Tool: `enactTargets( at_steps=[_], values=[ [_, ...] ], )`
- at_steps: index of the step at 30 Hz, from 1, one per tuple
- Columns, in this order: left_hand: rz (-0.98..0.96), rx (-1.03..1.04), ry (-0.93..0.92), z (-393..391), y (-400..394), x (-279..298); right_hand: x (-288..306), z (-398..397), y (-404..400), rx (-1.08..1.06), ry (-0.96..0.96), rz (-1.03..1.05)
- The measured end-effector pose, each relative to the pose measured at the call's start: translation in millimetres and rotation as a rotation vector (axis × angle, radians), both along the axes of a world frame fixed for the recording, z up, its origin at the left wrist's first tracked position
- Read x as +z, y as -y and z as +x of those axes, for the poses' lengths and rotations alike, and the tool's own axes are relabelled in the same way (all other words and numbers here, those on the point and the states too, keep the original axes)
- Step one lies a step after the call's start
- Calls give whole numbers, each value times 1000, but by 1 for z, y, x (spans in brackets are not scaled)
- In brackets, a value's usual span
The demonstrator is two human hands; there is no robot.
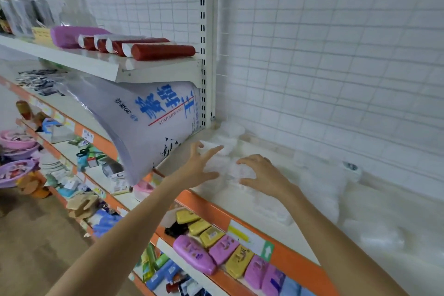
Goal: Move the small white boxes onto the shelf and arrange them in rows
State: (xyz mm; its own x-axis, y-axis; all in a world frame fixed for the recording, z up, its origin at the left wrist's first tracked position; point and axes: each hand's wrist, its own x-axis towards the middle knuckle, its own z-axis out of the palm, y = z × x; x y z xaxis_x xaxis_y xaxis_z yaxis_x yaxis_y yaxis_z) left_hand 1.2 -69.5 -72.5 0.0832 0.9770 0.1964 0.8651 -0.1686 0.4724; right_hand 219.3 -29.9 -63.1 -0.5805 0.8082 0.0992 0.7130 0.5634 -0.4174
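Observation:
Several small white boxes lie on the cream shelf with an orange front edge, washed out by glare so their outlines are faint. My left hand reaches in from the left, fingers spread, touching the left side of the cluster. My right hand hovers over the right side, fingers curled and apart. More white boxes sit just below my right wrist, and others stand in the back corner. I cannot tell whether either hand grips a box.
A large pale bag with blue lettering leans out from the left bay beside my left hand. A white upright post divides the bays. Soap bars fill the shelf below. White plastic bags lie further right.

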Motion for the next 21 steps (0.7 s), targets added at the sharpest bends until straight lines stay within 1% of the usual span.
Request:
enactTargets(
  at_steps=[5, 7, 9, 13, 15, 18, 21],
  values=[
    [104, -160, -10, -18, -26, -11, 0, -4, -12, -69, -95, -98],
    [213, -194, -25, -23, -31, -17, 0, -5, -14, -84, -126, -122],
    [295, -209, -3, -27, -32, -20, -1, -5, -13, -105, -150, -139],
    [325, -158, 46, -30, -36, -16, 4, -5, -3, -162, -289, -122],
    [284, -127, 141, -30, -35, -6, 9, -2, 2, -204, -375, -132],
    [150, -118, 351, -30, -36, 9, 16, -1, 5, -300, -458, -149],
    [4, -120, 463, -28, -35, 17, 21, -6, 6, -410, -515, -145]
  ],
)
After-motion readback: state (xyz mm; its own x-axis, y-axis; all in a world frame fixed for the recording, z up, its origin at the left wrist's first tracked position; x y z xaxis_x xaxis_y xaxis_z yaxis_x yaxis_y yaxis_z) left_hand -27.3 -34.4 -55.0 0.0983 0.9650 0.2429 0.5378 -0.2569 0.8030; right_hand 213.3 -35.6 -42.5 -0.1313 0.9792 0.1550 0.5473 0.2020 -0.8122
